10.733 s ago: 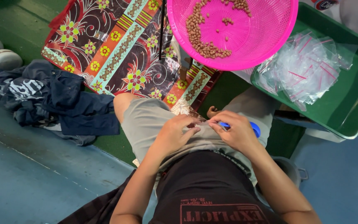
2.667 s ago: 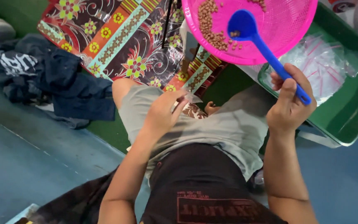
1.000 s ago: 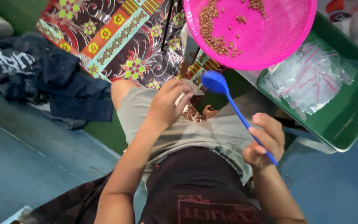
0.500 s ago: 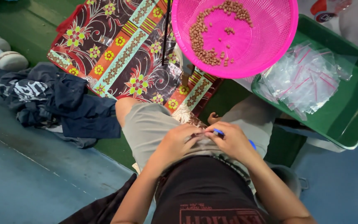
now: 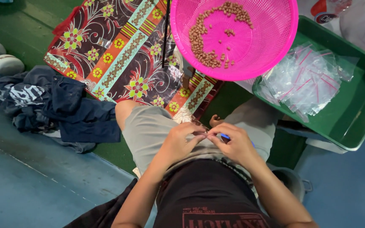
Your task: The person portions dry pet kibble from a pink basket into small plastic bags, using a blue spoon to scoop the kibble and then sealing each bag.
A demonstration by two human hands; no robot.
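Patterned mat (image 5: 119,55): a dark floral cloth is lying spread on the green floor ahead of the person's knees.
Green tray (image 5: 360,114): it is sitting to the right, holding a heap of clear zip bags (image 5: 307,78).
Pink basket (image 5: 275,50): the round mesh bowl is resting just beside the tray, with brown pellets (image 5: 205,40) curving along its left side.
Dark clothes (image 5: 60,105): they are lying crumpled to the left of the mat.
Left hand (image 5: 180,141): it is resting over the lap, fingers curled narrow, tips meeting the other hand.
Right hand (image 5: 235,143): its fingers are pinching narrow at something too small to tell, with the blue scoop (image 5: 225,136) peeking out under it.
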